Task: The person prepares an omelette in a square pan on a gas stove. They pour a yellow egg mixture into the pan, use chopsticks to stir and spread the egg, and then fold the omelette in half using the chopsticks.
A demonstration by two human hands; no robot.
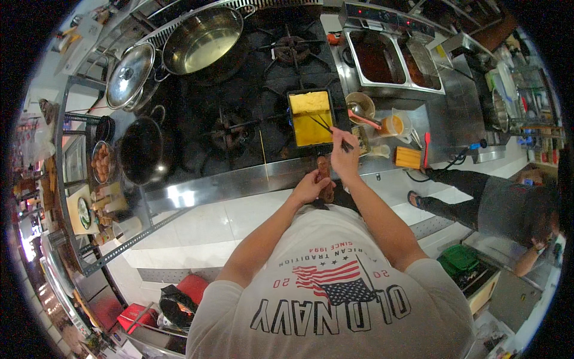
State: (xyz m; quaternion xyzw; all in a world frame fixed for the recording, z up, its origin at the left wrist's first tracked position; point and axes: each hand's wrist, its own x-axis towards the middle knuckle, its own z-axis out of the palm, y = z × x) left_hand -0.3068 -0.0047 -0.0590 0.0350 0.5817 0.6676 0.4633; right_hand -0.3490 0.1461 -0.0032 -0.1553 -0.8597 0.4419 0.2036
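Observation:
A dark rectangular omelette pan (313, 118) stands on the gas range. At its far end lies a thick folded roll of yellow egg (309, 102), and a thin egg sheet (312, 131) covers the rest. My left hand (312, 186) grips the brown pan handle (323, 172) near the range's front edge. In my right hand (345, 152) are dark chopsticks (320, 122), their tips over the egg just below the roll.
A large metal pot (204, 40) of liquid and a black wok (141, 150) stand to the left. On the right are a twin-basin fryer (379, 56), a jug of orange liquid (394, 124) and a wooden block (407, 157). Another person (506, 206) stands at right.

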